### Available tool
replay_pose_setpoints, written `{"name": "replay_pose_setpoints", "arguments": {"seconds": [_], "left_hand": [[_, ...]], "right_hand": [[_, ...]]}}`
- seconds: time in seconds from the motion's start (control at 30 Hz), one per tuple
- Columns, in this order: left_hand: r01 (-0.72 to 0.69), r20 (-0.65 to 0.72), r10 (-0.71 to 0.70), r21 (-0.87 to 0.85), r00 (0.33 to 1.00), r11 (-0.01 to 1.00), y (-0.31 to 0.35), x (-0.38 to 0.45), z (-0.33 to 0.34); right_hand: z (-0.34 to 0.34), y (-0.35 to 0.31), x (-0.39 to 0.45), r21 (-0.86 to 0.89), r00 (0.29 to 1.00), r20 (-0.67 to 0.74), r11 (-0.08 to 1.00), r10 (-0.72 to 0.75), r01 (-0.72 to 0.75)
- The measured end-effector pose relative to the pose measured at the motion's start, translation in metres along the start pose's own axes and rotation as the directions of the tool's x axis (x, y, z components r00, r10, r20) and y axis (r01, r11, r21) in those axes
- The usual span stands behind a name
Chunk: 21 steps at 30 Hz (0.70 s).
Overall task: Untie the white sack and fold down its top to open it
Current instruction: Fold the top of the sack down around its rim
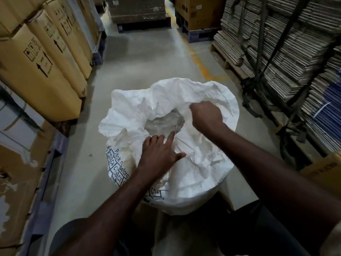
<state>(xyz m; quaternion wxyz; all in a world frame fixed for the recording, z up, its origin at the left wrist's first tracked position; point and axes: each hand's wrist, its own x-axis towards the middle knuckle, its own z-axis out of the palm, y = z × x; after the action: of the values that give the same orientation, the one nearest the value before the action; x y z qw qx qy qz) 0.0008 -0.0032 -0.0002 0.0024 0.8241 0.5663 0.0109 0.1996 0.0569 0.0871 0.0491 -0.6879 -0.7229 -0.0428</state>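
Both hands work at the mouth of the white sack (166, 145), which stands on the grey floor (144, 67) of a warehouse aisle, directly in front of the person. This woven sack is the largest thing in reach: its top is no longer tied, the crumpled fabric spreads outward in a wide, uneven collar, and the mouth gapes to show clear plastic lining (162, 122) inside. Blue printed lettering and a grid of boxes marked C4, C7 and C12 run down its left and near sides.

Reaching from the right, the right hand (206, 117) has its fingers curled round a fold of fabric at the far right side of the mouth, knuckles up. Its forearm crosses above the sack's right rim. Nearer the person, the left hand (160, 154) lies flat on the near rim with fingers spread and straight, the index fingertip stretching to the edge of the opening; it presses the cloth and grips nothing.

Along the left edge of the aisle stand tall brown cartons (42, 67) with black arrows, on dark pallets. Along the right edge, stacks of flattened cardboard (295, 58) are bound by dark straps (265, 52), close to the sack's right side. Bare floor stretches ahead past a worn yellow line (201, 67) towards more pallets.
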Motion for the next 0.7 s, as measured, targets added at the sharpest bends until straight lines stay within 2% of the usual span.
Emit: {"name": "replay_pose_setpoints", "arguments": {"seconds": [0.07, 0.17, 0.23, 0.3, 0.37, 0.53, 0.63, 0.7], "left_hand": [[-0.023, -0.028, 0.023, -0.025, 0.999, 0.999, -0.001, 0.005, -0.003], [-0.070, -0.067, 0.068, -0.025, 0.995, 0.997, -0.005, 0.011, -0.009], [-0.066, -0.058, 0.065, -0.010, 0.996, 0.998, -0.009, 0.014, -0.013], [-0.047, -0.043, 0.048, 0.019, 0.998, 0.999, -0.013, 0.012, -0.014], [-0.041, -0.028, 0.042, 0.037, 0.999, 0.998, -0.020, 0.006, -0.008], [0.001, 0.013, 0.000, -0.046, 1.000, 0.999, -0.034, -0.009, 0.017], [0.016, 0.029, -0.013, -0.105, 1.000, 0.994, -0.037, -0.009, 0.018], [0.015, 0.004, -0.014, -0.128, 1.000, 0.992, -0.035, -0.007, 0.010]], "right_hand": [[-0.008, -0.024, 0.010, 0.046, 0.990, -0.035, 0.990, -0.134, 0.136], [-0.005, -0.050, 0.025, 0.106, 0.932, 0.039, 0.929, -0.360, 0.354], [0.001, -0.054, 0.034, 0.041, 0.911, 0.063, 0.913, -0.407, 0.405], [0.009, -0.047, 0.049, -0.064, 0.926, 0.062, 0.925, -0.371, 0.375], [0.015, -0.036, 0.067, -0.095, 0.949, 0.075, 0.945, -0.306, 0.312], [0.034, -0.002, 0.097, -0.039, 0.987, 0.146, 0.997, -0.060, 0.066], [0.044, 0.005, 0.092, -0.015, 0.968, 0.251, 1.000, -0.004, 0.008], [0.044, -0.006, 0.087, 0.002, 0.975, 0.221, 1.000, -0.013, 0.013]]}}
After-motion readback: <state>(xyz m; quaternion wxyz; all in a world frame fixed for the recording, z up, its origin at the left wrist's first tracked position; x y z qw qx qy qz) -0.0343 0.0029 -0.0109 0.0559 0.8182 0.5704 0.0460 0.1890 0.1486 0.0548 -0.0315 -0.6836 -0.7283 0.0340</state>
